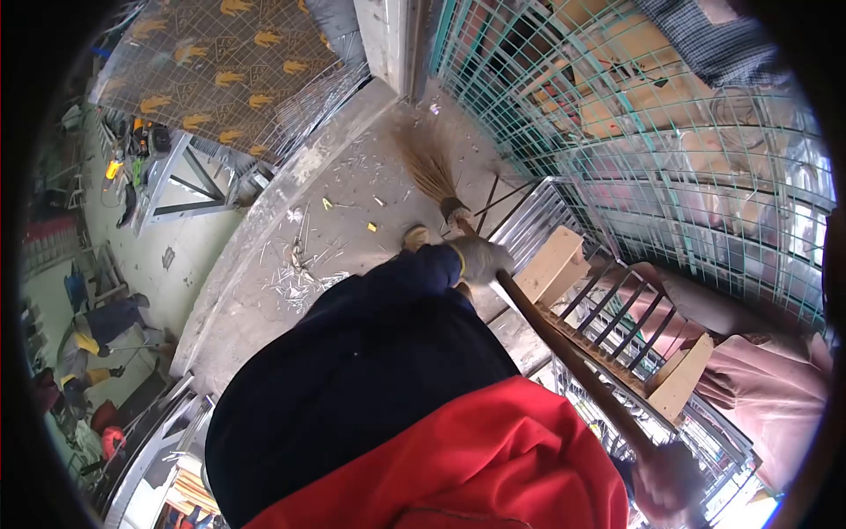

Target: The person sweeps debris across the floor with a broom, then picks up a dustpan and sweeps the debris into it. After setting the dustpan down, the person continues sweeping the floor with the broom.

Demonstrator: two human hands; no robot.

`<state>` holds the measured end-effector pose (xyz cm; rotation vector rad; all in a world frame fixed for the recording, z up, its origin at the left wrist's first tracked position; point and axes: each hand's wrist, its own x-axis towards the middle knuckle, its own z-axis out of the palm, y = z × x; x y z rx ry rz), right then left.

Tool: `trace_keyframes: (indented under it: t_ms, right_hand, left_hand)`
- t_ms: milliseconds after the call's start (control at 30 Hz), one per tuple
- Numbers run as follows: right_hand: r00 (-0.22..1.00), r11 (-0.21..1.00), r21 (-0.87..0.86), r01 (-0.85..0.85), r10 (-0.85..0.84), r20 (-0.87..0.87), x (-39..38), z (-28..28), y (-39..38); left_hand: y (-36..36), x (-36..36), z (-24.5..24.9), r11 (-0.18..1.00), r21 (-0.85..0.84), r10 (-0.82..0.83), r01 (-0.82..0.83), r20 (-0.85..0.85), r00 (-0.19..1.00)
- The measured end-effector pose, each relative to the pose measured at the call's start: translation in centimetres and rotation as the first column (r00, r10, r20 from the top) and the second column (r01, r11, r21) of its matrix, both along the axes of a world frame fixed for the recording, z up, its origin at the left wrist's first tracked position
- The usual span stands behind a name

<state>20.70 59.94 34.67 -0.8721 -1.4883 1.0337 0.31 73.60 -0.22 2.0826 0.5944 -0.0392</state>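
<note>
Red cloth (493,450) nearest, bunched against navy clothing (352,361). At lower right, right hand (670,480) on the upper end of the broom (573,357); fingers seemingly closed around it, finer detail lost to blur. Farther down the handle, left hand (485,262) in a grey glove, fingers curled shut. Just beside, a rack with wooden end blocks (548,264); could get knocked if levered too far right. Shoe (416,236) near the binding; could get clipped by a tight stroke. Pale slivers (300,273) across the floor (352,251); could scatter over the raised kerb (264,207) if flicked hard. Ahead, blurred bristles (427,163) near green mesh (564,132); could snag if pushed too close. Far left, beyond the kerb, another person (110,322), bent over.
</note>
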Motion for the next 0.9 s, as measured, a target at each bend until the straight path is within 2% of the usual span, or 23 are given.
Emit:
trace_keyframes:
  t_ms: [33, 67, 133, 167, 233, 267, 300, 333, 367, 400, 433, 467, 533, 567, 600, 667, 733, 767, 800, 833, 867, 900]
  right_hand:
    - [0.998, 0.999, 0.046, 0.023, -0.020, -0.056, -0.1, 0.7, -0.4]
    - [0.995, 0.996, 0.077, 0.051, -0.045, -0.086, -0.2, 1.5, -0.6]
    - [0.989, 0.989, 0.113, 0.091, -0.076, -0.130, -0.5, 1.9, -0.8]
    - [0.986, 0.987, 0.124, 0.104, -0.086, -0.144, -0.5, 1.6, -0.8]
    - [0.981, 0.981, 0.146, 0.126, -0.101, -0.168, -0.7, 0.1, -0.3]
    - [0.978, 0.978, 0.156, 0.140, -0.112, -0.179, -0.9, -0.9, 0.1]
    - [0.976, 0.975, 0.162, 0.149, -0.119, -0.184, -1.0, -1.7, 0.4]
    - [0.977, 0.975, 0.165, 0.148, -0.119, -0.174, -1.2, -2.4, 0.9]
    - [0.981, 0.978, 0.163, 0.132, -0.106, -0.162, -1.5, -2.9, 1.3]
    - [0.989, 0.985, 0.157, 0.076, -0.054, -0.138, -1.6, -3.0, 1.7]
    - [0.991, 0.996, 0.082, -0.020, 0.030, -0.129, -2.0, -2.5, 2.1]
    - [0.985, 0.993, 0.010, -0.118, 0.119, -0.123, -2.0, -1.7, 2.3]
    - [0.981, 0.995, 0.068, -0.080, 0.090, -0.171, -1.4, 0.0, 1.0]
    - [0.979, 0.995, 0.090, -0.048, 0.065, -0.195, -1.1, 1.0, 0.2]
    - [0.975, 0.994, 0.103, -0.021, 0.044, -0.220, -0.9, 1.9, -0.5]
    - [0.970, 0.996, 0.092, 0.007, 0.015, -0.242, -0.9, 1.9, -0.5]
    - [0.966, 0.997, 0.081, 0.015, 0.006, -0.260, -1.2, 1.1, -0.3]
    - [0.965, 0.997, 0.073, 0.011, 0.008, -0.263, -1.3, 0.4, 0.0]
    - [0.964, 0.998, 0.056, 0.005, 0.010, -0.266, -1.7, -0.6, 0.6]
    - [0.965, 1.000, 0.023, -0.011, 0.017, -0.263, -2.4, -1.8, 1.5]
    - [0.967, 0.999, -0.004, -0.041, 0.039, -0.253, -3.1, -2.8, 2.5]
    - [0.967, 0.996, -0.030, -0.082, 0.073, -0.242, -3.5, -3.4, 2.9]
  left_hand:
    - [-0.6, -0.5, 3.0, 1.000, -0.019, 0.019, -0.017, 0.111, 0.994]
    - [-0.7, -1.2, 6.9, 1.000, 0.030, -0.004, 0.000, 0.111, 0.994]
    - [-1.3, -1.7, 9.9, 0.986, 0.160, 0.019, -0.055, 0.217, 0.976]
    - [-0.7, -1.6, 10.4, 0.986, 0.162, 0.014, -0.050, 0.218, 0.976]
    - [1.1, -1.7, 10.5, 0.958, 0.224, 0.110, -0.179, 0.290, 0.951]
    - [2.2, -1.7, 8.7, 0.920, 0.260, 0.204, -0.292, 0.319, 0.925]
    - [4.0, -1.2, 4.5, 0.846, 0.230, 0.310, -0.481, 0.523, 0.794]
    - [5.8, -1.3, 0.4, 0.839, 0.247, 0.409, -0.486, 0.303, 0.861]
    - [6.3, -2.1, -0.8, 0.838, 0.221, 0.458, -0.499, 0.212, 0.863]
    - [5.1, -1.1, -4.2, 0.845, 0.222, 0.446, -0.486, 0.210, 0.870]
    - [3.2, 0.7, -9.2, 0.920, 0.196, 0.343, -0.340, 0.019, 0.939]
    - [2.4, 2.1, -11.6, 0.970, 0.148, 0.217, -0.194, -0.162, 0.963]
    - [1.8, -0.7, 1.2, 0.983, 0.182, 0.038, -0.025, -0.071, 0.997]
    - [2.0, -0.6, 3.3, 0.994, 0.101, -0.040, 0.041, -0.010, 0.999]
    - [1.9, -1.0, 5.3, 0.995, 0.085, -0.041, 0.043, -0.021, 0.999]
    - [1.6, -1.7, 8.6, 0.986, 0.166, -0.039, 0.016, 0.137, 0.990]
    - [2.4, -2.5, 9.5, 0.948, 0.291, 0.079, -0.130, 0.180, 0.981]
    - [3.0, -2.2, 6.0, 0.900, 0.368, 0.123, -0.232, 0.296, 0.947]
    - [3.7, -2.5, 3.5, 0.841, 0.341, 0.291, -0.420, 0.370, 0.882]
    - [5.4, -2.6, 0.5, 0.824, 0.344, 0.417, -0.450, 0.168, 0.893]
    - [6.8, -4.1, -2.6, 0.760, 0.412, 0.457, -0.504, 0.213, 0.864]
    - [6.5, -4.2, -7.0, 0.826, 0.333, 0.434, -0.455, 0.139, 0.890]
